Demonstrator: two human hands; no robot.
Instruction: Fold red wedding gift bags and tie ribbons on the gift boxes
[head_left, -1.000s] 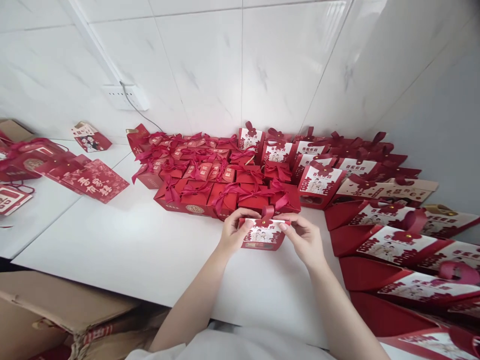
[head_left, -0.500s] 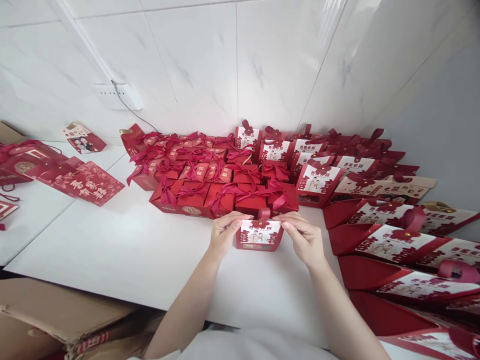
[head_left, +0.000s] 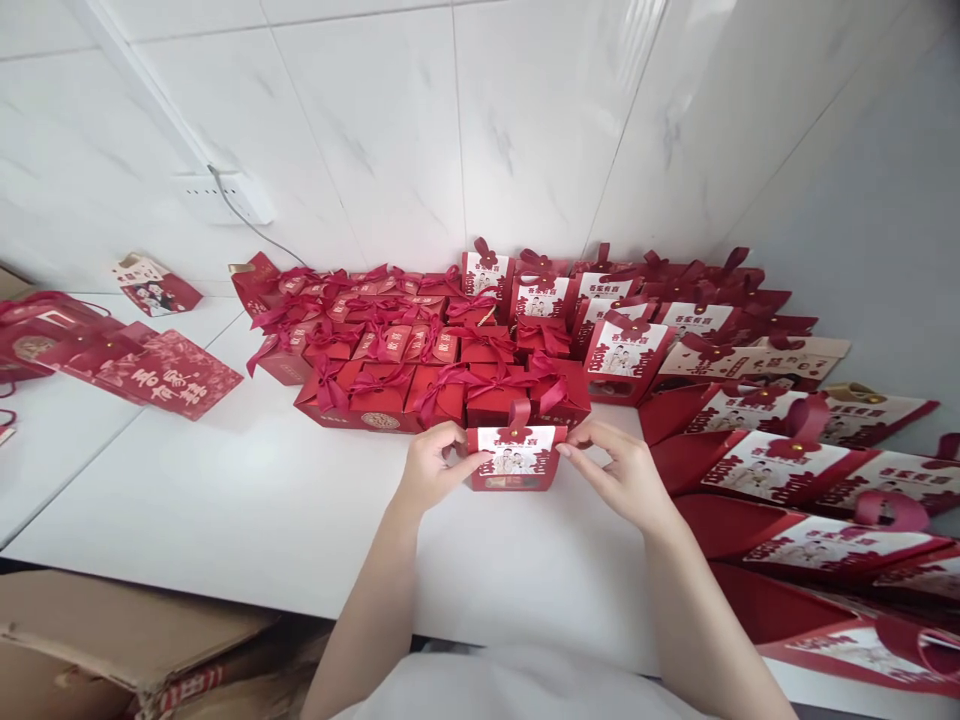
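Observation:
A small red gift box point(head_left: 514, 466) with a white printed panel, a lower window and a flower-shaped ribbon loop on top stands on the white table in front of me. My left hand point(head_left: 437, 466) pinches its left edge, the thumb lying across the front panel and the bent index finger at the upper corner. On the opposite edge, my right hand point(head_left: 616, 470) has its thumb and index finger at the upper right corner. Right behind the box stand rows of red boxes tied with ribbon bows point(head_left: 442, 392).
Matching gift boxes line the right side point(head_left: 795, 470) and back of the white table point(head_left: 300, 510). Red bags point(head_left: 169, 375) lie at the left, with a lone box point(head_left: 159, 285) by the wall. A cardboard carton point(head_left: 127, 625) sits below the table's front edge.
My left thumb has slid lower onto the front panel and its index finger is more bent. The right fingers have shifted slightly outward at the box's corner. The view has moved slightly.

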